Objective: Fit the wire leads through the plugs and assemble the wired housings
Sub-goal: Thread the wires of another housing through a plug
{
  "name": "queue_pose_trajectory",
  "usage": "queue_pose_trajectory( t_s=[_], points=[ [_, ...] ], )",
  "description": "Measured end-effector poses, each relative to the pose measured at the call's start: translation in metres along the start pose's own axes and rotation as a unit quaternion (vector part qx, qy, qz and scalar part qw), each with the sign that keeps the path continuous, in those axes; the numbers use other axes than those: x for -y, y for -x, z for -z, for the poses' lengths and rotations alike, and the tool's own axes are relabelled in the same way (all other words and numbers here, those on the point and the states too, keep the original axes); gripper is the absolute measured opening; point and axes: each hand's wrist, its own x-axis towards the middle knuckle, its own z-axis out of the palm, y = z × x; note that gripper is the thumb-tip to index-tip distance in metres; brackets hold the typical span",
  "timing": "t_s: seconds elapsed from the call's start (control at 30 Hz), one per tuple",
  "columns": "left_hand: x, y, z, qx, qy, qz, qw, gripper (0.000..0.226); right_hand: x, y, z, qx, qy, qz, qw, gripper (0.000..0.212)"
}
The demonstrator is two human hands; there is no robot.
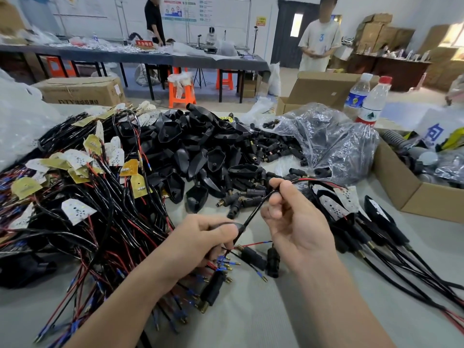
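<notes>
Both hands (253,224) pinch a thin glossy black cable (253,213)

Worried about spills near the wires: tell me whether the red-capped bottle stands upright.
Upright: the red-capped bottle stands vertical, cap on top, beside the blue-labelled bottle.

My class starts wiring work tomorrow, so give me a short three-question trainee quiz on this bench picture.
1. True or false: the right hand pinches the black cable that the left hand also holds.
2. What is heaped in the middle of the table? A) black housings B) scissors C) books
3. Fill the gap: two plastic ___ stand beside the open cardboard box.
Key: 1 true; 2 A; 3 bottles.
</notes>
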Motion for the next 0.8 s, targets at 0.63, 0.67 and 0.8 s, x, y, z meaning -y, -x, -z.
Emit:
queue_pose_trajectory(
  t_s=[0.63, 0.67, 0.8],
  points=[
    [0.002, -0.004, 0.007, -0.019, 0.137, 0.029, 0.990, 0.030, 0.022, -0.026, 0.009, -0.044, 0.175, 0.166, 0.970, 0.022],
    [0.001, -0.004, 0.007, -0.028, 0.143, 0.039, 0.989, 0.031, 0.026, -0.028, 0.010, -0.048, 0.156, 0.165, 0.973, 0.022],
    [-0.003, -0.004, 0.011, -0.053, 0.197, 0.050, 0.978, 0.039, 0.035, -0.029, 0.016, -0.076, 0.092, 0.155, 0.981, 0.023]
  ],
)
